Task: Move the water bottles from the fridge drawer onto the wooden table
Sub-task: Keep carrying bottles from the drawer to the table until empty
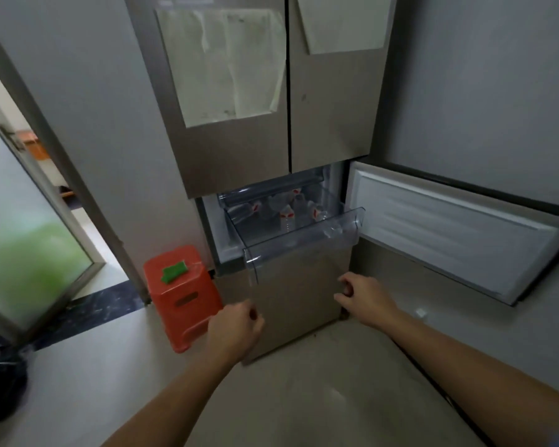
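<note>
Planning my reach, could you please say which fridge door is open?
The lower door, swung out rightward, white inside showing; both upper doors are shut.

At centre frame a clear plastic fridge drawer point(304, 243) stands pulled out, with clear water bottles with red-and-white labels point(288, 217) lying inside. Below it, the left hand point(236, 330) and right hand point(365, 298) reach forward, fingers curled, holding nothing. An orange plastic stool point(181, 295) stands at lower left.
</note>
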`<state>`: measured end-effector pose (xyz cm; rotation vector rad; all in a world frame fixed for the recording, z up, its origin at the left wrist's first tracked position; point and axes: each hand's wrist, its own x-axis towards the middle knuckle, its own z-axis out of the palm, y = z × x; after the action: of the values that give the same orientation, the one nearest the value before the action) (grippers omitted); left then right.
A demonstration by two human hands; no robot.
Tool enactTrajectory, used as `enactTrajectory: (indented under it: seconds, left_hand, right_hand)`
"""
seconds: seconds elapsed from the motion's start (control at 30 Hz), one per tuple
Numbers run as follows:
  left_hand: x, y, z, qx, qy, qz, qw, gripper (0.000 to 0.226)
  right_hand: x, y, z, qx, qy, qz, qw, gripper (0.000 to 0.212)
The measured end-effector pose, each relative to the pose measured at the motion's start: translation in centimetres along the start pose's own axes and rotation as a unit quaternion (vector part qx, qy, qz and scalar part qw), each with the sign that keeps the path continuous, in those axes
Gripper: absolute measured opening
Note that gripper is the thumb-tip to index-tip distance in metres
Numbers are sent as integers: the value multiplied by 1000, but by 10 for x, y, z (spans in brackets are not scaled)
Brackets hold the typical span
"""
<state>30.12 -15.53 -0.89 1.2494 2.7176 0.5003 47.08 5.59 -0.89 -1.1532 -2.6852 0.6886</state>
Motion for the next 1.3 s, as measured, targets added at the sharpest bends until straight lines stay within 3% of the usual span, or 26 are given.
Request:
enactTrajectory:
  seconds: [0.33,0.53,0.8,0.9,1.0,1.13,1.3]
  left_hand:
    - [177,-27,3,-10,24,5,1000,16]
    - [259,-40,12,-8,-4,9,1000,18]
    - [292,-55,48,6,-42,-76,996,20]
    - [287,-54,58,-10,-28,-130,991,19]
    - [284,-48,64,-24,0,-176,984,20]
    - [281,-41,69,-28,22,-241,970,21]
    - [280,-37,67,-8,12,-261,965,21]
  right_hand:
    - [194,-33,6,8,0,-29,1000,44]
    - [289,-50,10,1,-5,-26,1000,43]
    - [403,-44,66,-27,-181,27,983,38]
    - [439,-36,96,73,-275,89,955,19]
    - [462,-23,125,148,-299,162,929,35]
    - [488,7,169,162,-313,188,917,101]
    - [479,-2,130,156,-336,183,911,74]
